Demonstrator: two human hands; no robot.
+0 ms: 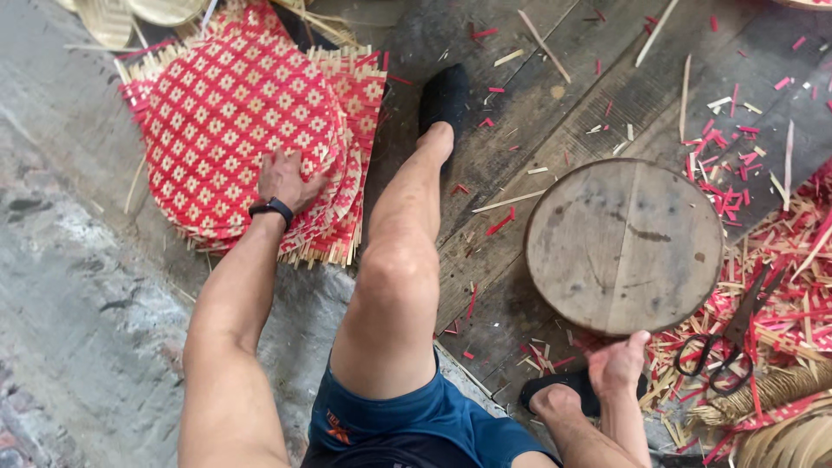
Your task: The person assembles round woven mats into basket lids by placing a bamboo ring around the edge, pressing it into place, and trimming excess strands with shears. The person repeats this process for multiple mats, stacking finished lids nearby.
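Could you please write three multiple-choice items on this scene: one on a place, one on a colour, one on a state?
1. Where do the scissors lie?
A. on the round board
B. among the strip cuttings right of the board
C. on the mats

2. What colours are the woven mats?
A. red and pale
B. blue and white
C. plain green

3. What is the left hand doing?
A. holding scissors
B. resting flat on the mats
C. hanging free in the air

Answers:
1 B, the scissors rest on the cuttings, off the board.
2 A, red strips with pale diamonds.
3 B, the palm lies open on the top mat; the right hand is near the board's edge.
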